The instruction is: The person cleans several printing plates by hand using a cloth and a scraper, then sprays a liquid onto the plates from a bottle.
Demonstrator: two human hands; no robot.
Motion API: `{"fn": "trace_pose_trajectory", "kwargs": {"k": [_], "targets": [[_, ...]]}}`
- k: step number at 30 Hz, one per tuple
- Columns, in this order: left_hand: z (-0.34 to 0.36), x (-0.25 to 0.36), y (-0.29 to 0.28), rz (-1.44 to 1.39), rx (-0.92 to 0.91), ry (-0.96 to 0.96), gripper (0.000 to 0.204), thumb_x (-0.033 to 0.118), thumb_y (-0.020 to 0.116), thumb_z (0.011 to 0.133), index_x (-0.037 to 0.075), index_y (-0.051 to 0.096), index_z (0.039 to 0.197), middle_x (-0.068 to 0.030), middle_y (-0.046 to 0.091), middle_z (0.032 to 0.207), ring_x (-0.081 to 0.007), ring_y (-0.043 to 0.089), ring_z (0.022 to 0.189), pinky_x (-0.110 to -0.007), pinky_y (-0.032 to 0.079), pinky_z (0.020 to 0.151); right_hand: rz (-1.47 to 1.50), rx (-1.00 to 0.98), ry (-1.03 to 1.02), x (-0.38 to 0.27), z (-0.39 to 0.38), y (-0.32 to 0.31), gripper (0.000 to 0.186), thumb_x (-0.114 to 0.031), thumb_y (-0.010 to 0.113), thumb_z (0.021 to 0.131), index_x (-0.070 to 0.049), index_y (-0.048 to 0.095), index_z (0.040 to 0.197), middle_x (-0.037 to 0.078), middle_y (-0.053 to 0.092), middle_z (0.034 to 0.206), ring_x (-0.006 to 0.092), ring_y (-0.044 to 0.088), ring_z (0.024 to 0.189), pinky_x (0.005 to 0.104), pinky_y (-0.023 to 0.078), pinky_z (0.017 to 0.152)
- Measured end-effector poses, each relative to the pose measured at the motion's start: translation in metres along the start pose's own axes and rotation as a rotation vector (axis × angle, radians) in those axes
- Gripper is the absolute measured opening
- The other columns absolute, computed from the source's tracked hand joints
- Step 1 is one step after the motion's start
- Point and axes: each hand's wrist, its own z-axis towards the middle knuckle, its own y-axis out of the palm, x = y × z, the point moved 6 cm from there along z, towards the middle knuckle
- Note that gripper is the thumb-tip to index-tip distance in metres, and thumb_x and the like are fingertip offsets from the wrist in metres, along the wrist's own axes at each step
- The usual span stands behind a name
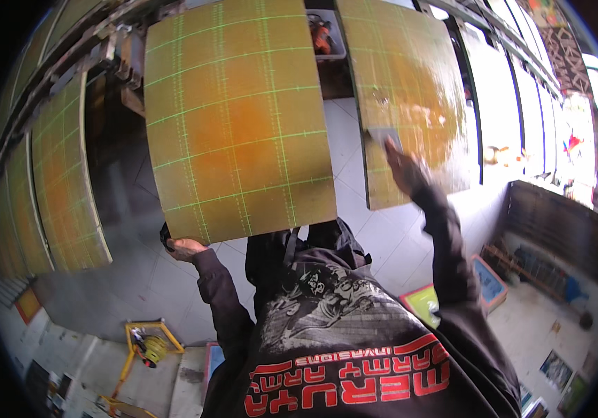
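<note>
My right hand [405, 167], partly blurred, grips a small flat grey spreader [383, 136] against the left part of a yellow-brown panel [410, 83]. That panel looks wet and glossy over its middle and right. In front of me a similar panel [243, 118] carries bright green grid lines and an orange patch. At its near left corner is my left hand [187, 249], its fingers curled beside a small dark object [166, 238]. The panel's corner partly hides this object, and I cannot make out its kind.
More gridded panels [62, 181] stand in a row at the left. Pale, glaring panels [497, 104] continue on the right. A white bin [338, 35] with orange things sits between the two nearest panels. Behind me are a yellow metal frame [131, 348] and coloured frames [490, 282].
</note>
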Motion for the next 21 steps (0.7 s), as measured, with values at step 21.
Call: {"fn": "trace_pose_trajectory", "kwargs": {"k": [21], "targets": [[0.000,0.020,-0.019,0.013,0.156,0.079,0.039,0.033,0.048,0.085,-0.004,0.060,0.085,-0.0180,0.066,0.085,-0.0331,0.062,0.076,-0.041,0.051,0.071,0.142,0.003,-0.252,-0.010,0.016,-0.061,0.039,-0.019,0.045,0.094,-0.011,0.047,0.132,0.021,0.062,0.107,0.0279,0.064,0.090,0.0349,0.050,0.075]]}}
